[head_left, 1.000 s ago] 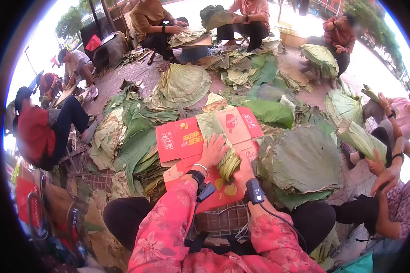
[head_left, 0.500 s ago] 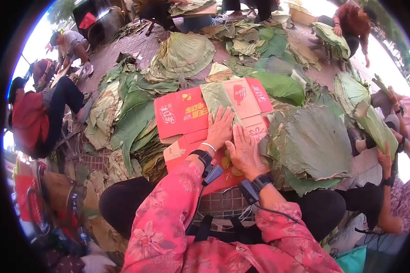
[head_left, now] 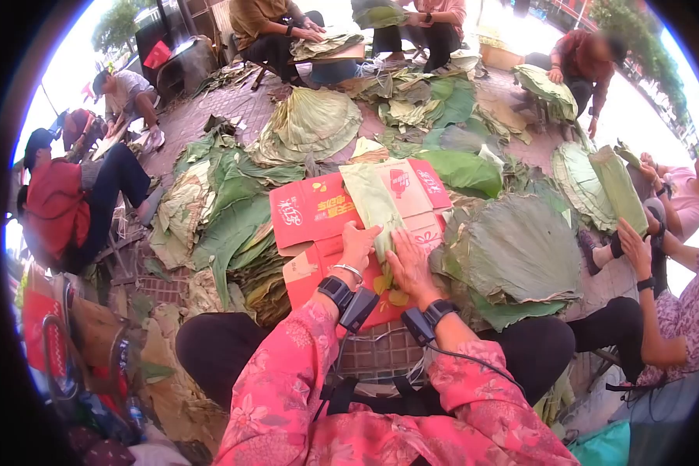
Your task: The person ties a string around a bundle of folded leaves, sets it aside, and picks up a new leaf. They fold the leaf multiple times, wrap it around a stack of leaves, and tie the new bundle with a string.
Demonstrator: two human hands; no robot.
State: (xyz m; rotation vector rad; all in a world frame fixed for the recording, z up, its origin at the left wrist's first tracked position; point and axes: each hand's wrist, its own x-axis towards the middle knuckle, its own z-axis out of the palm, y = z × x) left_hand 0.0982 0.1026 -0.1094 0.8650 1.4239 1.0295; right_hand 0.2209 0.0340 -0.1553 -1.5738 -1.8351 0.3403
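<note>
A folded, pale green dried leaf (head_left: 370, 198) lies as a long strip across a flattened red cardboard box (head_left: 312, 213) in front of me. My left hand (head_left: 356, 247) has its fingers curled at the strip's near left edge, with the thumb over the leaf. Lying flat, my right hand (head_left: 413, 268) presses along the strip's near right edge, fingers stretched out. Beside the right hand is a pile of round, flat grey-green leaves (head_left: 524, 248). On the left lies a heap of large, crumpled green leaves (head_left: 229, 206).
A fan-shaped yellowish leaf stack (head_left: 311, 124) lies beyond the cardboard. Several people sit around, including a person in red (head_left: 58, 202) at left. At right, a person's hand (head_left: 635, 247) holds a folded leaf (head_left: 617, 186). Bags (head_left: 46, 326) stand at lower left.
My left hand has drawn back toward me along the leaf, and its flat fingers have curled. The leaf strip is now narrower. My right hand stays flat. The camera view has tilted up slightly.
</note>
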